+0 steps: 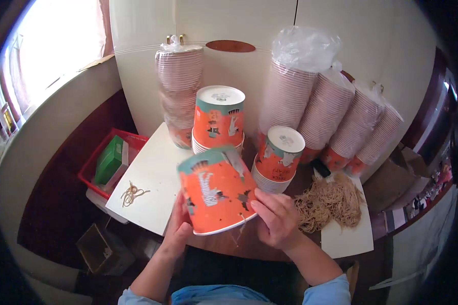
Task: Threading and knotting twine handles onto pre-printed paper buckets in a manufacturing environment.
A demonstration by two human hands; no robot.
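Observation:
An orange paper bucket [220,190] with a teal band and dark printed figures is held upside down and tilted, its white rim toward me. My left hand [178,226] grips its left side, the fingers partly hidden behind it. My right hand [276,216] pinches the right side near the rim. A thin piece of string [237,236] hangs from the rim beside my right fingers. Just behind stands a stack of upturned orange buckets [219,122]. A smaller upturned stack of similar cups [275,165] stands to its right.
Tall plastic-wrapped stacks of cups [180,76] stand at the back left, with several more wrapped stacks [325,107] at the back right. A heap of tan strings [331,203] lies right; a few loose strings [132,194] lie left. A red crate [94,160] holds a green box [112,160].

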